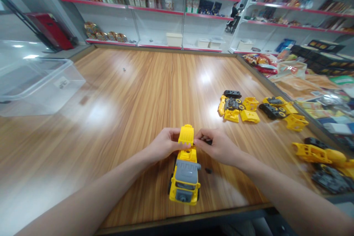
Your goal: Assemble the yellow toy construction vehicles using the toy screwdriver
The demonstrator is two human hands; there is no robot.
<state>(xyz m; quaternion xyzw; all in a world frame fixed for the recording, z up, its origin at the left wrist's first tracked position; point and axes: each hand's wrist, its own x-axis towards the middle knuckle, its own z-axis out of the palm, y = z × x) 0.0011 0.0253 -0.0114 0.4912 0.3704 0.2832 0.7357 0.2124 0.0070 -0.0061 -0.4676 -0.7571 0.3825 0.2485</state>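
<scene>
A yellow and grey toy truck (186, 177) stands on the wooden table near its front edge, cab toward me. My left hand (166, 143) grips the yellow rear part (186, 134) of the truck from the left, thumb across its top. On the other side, my right hand (217, 143) has its fingers pinched together against the truck's rear. A small dark object (207, 140) shows partly under those fingers; its kind is hidden. Beside the truck on the right lies a small black piece (208, 170).
Yellow and black toy vehicle parts lie in groups at right, one nearer group (232, 105) and another by the edge (329, 158). A clear plastic bin (41, 88) stands at left. Packaged goods (298, 81) lie beyond the right edge. Shelves (155, 11) line the back.
</scene>
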